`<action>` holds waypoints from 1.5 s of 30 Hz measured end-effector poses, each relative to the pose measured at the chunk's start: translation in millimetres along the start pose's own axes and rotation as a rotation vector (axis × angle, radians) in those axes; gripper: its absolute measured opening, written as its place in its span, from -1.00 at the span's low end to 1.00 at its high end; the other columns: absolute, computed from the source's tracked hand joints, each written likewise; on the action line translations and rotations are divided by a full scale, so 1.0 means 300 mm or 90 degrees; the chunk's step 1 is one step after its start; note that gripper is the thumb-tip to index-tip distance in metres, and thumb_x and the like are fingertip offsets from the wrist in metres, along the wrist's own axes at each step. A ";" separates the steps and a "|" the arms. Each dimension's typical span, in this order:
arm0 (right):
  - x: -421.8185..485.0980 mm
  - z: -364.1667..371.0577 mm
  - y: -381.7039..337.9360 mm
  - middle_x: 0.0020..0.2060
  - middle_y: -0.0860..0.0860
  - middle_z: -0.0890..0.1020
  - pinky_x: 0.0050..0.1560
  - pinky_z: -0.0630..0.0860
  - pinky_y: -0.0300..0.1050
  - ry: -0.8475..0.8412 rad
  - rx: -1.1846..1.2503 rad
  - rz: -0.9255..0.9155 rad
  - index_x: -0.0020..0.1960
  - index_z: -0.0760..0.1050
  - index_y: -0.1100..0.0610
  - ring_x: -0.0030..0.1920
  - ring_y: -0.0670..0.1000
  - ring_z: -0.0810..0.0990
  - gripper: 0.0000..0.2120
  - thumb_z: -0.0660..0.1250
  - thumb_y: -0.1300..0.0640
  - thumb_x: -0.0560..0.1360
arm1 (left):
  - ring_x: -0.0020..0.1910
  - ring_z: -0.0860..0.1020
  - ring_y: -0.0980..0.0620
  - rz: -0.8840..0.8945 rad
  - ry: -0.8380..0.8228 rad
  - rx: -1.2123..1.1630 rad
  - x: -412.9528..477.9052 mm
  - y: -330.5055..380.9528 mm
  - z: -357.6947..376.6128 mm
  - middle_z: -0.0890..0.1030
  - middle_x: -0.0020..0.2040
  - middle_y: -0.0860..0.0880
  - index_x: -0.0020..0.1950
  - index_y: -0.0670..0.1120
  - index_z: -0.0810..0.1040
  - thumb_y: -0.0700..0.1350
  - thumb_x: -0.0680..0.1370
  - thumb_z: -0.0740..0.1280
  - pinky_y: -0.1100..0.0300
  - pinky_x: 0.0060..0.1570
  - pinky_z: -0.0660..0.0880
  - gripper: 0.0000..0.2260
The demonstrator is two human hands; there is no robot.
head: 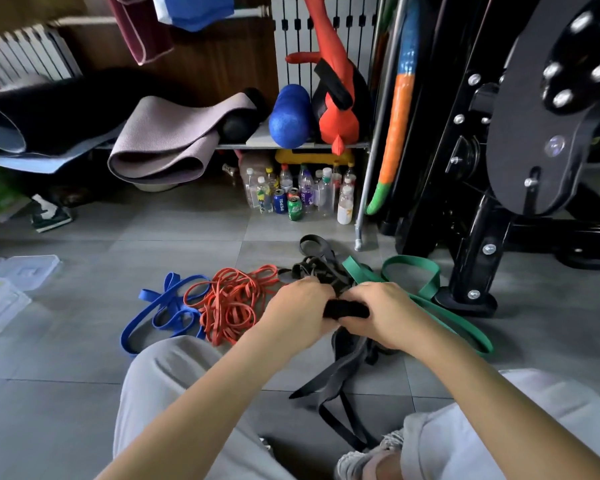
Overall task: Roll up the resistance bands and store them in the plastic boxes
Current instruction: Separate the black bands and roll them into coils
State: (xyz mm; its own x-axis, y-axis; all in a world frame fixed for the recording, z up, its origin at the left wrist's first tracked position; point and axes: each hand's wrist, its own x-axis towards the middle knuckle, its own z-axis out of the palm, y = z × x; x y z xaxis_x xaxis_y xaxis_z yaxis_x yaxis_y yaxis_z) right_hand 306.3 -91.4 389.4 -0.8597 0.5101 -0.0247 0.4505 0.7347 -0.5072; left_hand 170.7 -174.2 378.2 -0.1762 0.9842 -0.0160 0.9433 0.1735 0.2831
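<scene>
Both hands hold one black resistance band (347, 309) over the floor, partly wound into a small roll between them. My left hand (296, 310) grips the roll's left end and my right hand (383, 311) grips its right end. The band's loose tail (340, 379) hangs down to the tiles between my knees. Loose bands lie beyond the hands: a blue one (160, 313), a tangle of orange ones (232, 303), more black ones (315, 265) and a green one (426, 289). Clear plastic boxes (4, 289) sit on the floor at far left.
A black exercise machine (520, 168) stands at right, its foot beside the green band. Several bottles and cans (298, 195) stand under a shelf holding rolled mats (163, 140) and a blue foam roller (289, 116). Grey tiles (66, 375) lie at lower left.
</scene>
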 end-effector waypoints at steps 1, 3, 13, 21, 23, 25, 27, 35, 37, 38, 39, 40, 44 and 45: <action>-0.004 -0.006 0.004 -0.18 0.01 0.61 -0.14 0.44 -0.12 0.010 0.036 0.008 -0.02 0.60 0.09 -0.14 0.01 0.54 -0.83 0.37 0.15 0.39 | -0.07 0.55 -0.07 -0.006 0.009 -0.037 -0.003 -0.007 0.001 0.57 -0.10 -0.01 -0.01 -0.04 0.56 -0.05 0.40 0.34 0.18 -0.21 0.38 -0.81; -0.009 -0.010 0.017 -0.21 -0.06 0.62 -0.16 0.47 -0.19 0.030 0.119 0.030 -0.04 0.58 0.02 -0.19 -0.07 0.55 -0.82 0.41 0.17 0.37 | -0.20 0.53 0.02 -0.027 0.025 -0.123 -0.017 -0.012 -0.012 0.53 -0.24 0.07 -0.08 -0.02 0.58 -0.06 0.39 0.38 0.23 -0.29 0.30 -0.87; -0.028 0.044 0.043 -0.24 -0.16 0.67 -0.04 0.52 -0.33 0.055 0.457 0.048 -0.05 0.58 -0.01 -0.17 -0.20 0.63 -0.75 0.48 0.26 0.36 | -0.29 0.57 0.06 -0.097 -0.011 -0.722 -0.069 -0.042 -0.093 0.67 -0.27 -0.05 -0.08 -0.05 0.63 -0.36 0.45 0.39 0.27 -0.20 0.48 -0.78; -0.018 0.083 0.031 -0.16 0.06 0.71 0.07 0.58 -0.04 0.142 0.526 0.058 -0.09 0.60 -0.02 -0.08 0.08 0.67 -0.77 0.47 0.27 0.37 | -0.21 0.63 0.07 -0.178 0.001 -1.032 -0.060 -0.024 -0.010 0.65 -0.15 -0.06 -0.02 -0.16 0.58 -0.39 0.50 0.27 0.29 -0.21 0.56 -0.82; -0.015 0.080 0.046 -0.16 0.12 0.70 0.05 0.56 0.11 0.115 0.444 0.062 -0.08 0.59 -0.05 -0.07 0.18 0.64 -0.79 0.47 0.23 0.40 | -0.19 0.62 0.06 -0.150 0.010 -0.789 -0.049 -0.033 -0.012 0.62 -0.09 -0.03 0.00 -0.08 0.59 -0.35 0.48 0.36 0.25 -0.14 0.57 -0.80; -0.005 0.072 0.057 -0.20 0.19 0.67 -0.05 0.55 0.17 0.075 0.329 0.051 -0.07 0.61 0.02 -0.12 0.23 0.61 -0.88 0.47 0.15 0.40 | -0.17 0.61 0.04 -0.079 0.015 -0.468 -0.035 -0.042 -0.035 0.61 -0.05 0.04 0.08 -0.02 0.58 -0.23 0.43 0.45 0.22 -0.11 0.56 -0.75; 0.006 0.063 0.059 -0.22 0.23 0.63 -0.14 0.52 0.16 0.047 0.259 0.036 -0.07 0.61 0.12 -0.15 0.25 0.59 -0.85 0.46 0.10 0.40 | -0.14 0.57 0.08 -0.032 0.001 -0.292 -0.024 -0.037 -0.067 0.60 -0.10 0.09 0.08 -0.01 0.59 -0.14 0.41 0.47 0.22 -0.08 0.52 -0.74; -0.005 0.035 0.031 -0.22 0.01 0.69 -0.05 0.56 -0.17 0.143 0.451 0.043 -0.13 0.57 -0.09 -0.15 -0.02 0.66 -0.76 0.48 0.23 0.37 | -0.28 0.61 0.18 -0.112 0.089 -0.684 -0.036 -0.017 -0.097 0.63 -0.19 -0.05 -0.01 -0.16 0.56 -0.40 0.45 0.37 0.37 -0.20 0.54 -0.80; -0.015 0.032 0.023 -0.22 0.01 0.70 -0.06 0.55 -0.20 0.169 0.494 0.033 -0.13 0.59 -0.07 -0.18 -0.06 0.66 -0.78 0.47 0.25 0.37 | -0.28 0.60 0.11 -0.138 0.091 -0.826 -0.041 -0.015 -0.076 0.64 -0.18 -0.09 0.01 -0.21 0.56 -0.41 0.47 0.33 0.33 -0.23 0.56 -0.82; -0.020 0.032 0.019 -0.22 -0.03 0.70 -0.06 0.55 -0.23 0.173 0.512 0.027 -0.12 0.60 -0.06 -0.17 -0.08 0.66 -0.77 0.46 0.27 0.38 | -0.26 0.61 0.08 -0.149 0.083 -0.904 -0.044 -0.012 -0.063 0.65 -0.18 -0.09 0.01 -0.21 0.56 -0.40 0.48 0.31 0.32 -0.23 0.56 -0.83; -0.025 0.036 0.017 -0.21 -0.06 0.71 -0.04 0.56 -0.26 0.172 0.526 0.023 -0.11 0.60 -0.05 -0.15 -0.10 0.66 -0.76 0.45 0.28 0.39 | -0.24 0.63 0.07 -0.161 0.071 -0.975 -0.047 -0.008 -0.052 0.67 -0.18 -0.07 0.00 -0.20 0.57 -0.40 0.48 0.29 0.30 -0.21 0.57 -0.82; -0.029 0.039 0.015 -0.20 -0.09 0.71 -0.03 0.56 -0.28 0.169 0.540 0.025 -0.09 0.60 -0.04 -0.13 -0.11 0.66 -0.75 0.44 0.30 0.39 | -0.23 0.64 0.06 -0.170 0.059 -1.025 -0.051 -0.005 -0.040 0.68 -0.18 -0.06 0.00 -0.19 0.57 -0.39 0.49 0.28 0.30 -0.19 0.58 -0.82; -0.036 0.046 0.038 -0.20 0.01 0.70 0.00 0.57 -0.06 0.139 0.460 0.051 -0.09 0.60 -0.03 -0.16 0.00 0.66 -0.81 0.44 0.25 0.42 | -0.18 0.64 0.01 -0.181 0.010 -0.951 -0.051 -0.017 -0.012 0.67 -0.11 -0.06 0.02 -0.14 0.56 -0.37 0.49 0.32 0.16 -0.12 0.60 -0.81; -0.032 0.046 0.049 -0.20 0.05 0.69 0.00 0.56 0.02 0.120 0.402 0.055 -0.07 0.61 -0.01 -0.15 0.06 0.65 -0.86 0.44 0.20 0.43 | -0.14 0.62 -0.05 -0.149 0.020 -0.803 -0.046 -0.029 -0.015 0.65 -0.06 -0.08 0.06 -0.11 0.56 -0.34 0.46 0.38 0.07 -0.06 0.56 -0.78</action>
State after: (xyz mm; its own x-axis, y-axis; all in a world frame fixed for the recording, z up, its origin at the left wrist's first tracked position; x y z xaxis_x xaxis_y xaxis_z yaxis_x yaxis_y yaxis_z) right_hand 318.0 -91.7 370.4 -0.7443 0.6670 0.0333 0.2394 0.3129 -0.9191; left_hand 163.5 -189.5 380.3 -0.3236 0.9308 -0.1701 -0.0256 0.1711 0.9849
